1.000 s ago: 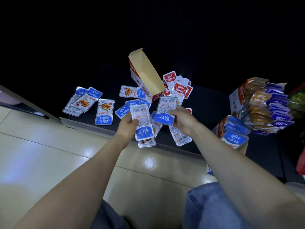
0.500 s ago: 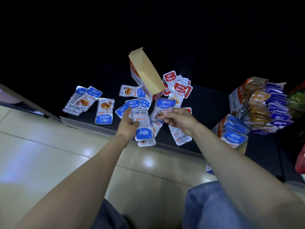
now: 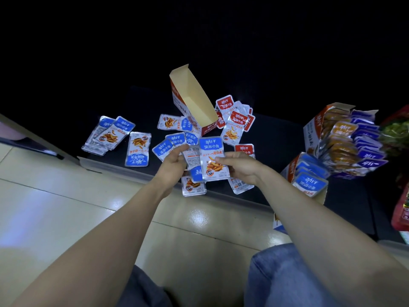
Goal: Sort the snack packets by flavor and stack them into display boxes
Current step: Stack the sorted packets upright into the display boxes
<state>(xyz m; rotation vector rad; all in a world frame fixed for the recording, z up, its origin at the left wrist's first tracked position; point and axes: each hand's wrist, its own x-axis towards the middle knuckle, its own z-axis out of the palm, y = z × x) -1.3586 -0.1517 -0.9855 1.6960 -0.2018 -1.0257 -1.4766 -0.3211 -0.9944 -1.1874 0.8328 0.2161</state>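
My left hand [image 3: 174, 161] grips a blue-topped packet [image 3: 194, 162] with its printed back toward me. Beside it, my right hand [image 3: 240, 166] pinches another blue-topped packet [image 3: 213, 159], face up and overlapping the first. Under both hands, more blue packets [image 3: 137, 149] lie scattered on the dark surface. Red-topped packets [image 3: 235, 120] are piled to the right of an empty open display box [image 3: 194, 98], which stands tilted behind my hands. At the right, one display box [image 3: 308, 178] holds stacked blue packets.
A larger box [image 3: 316, 129] at the far right holds orange and purple packets in rows. Red and green goods [image 3: 400, 173] sit at the right edge. The dark surface ends at a raised edge [image 3: 115, 168], with pale tiled floor [image 3: 55, 207] and my knees below.
My right hand has turned its blue packet over, from back side up to face side up, and brought it against the packet in my left hand.
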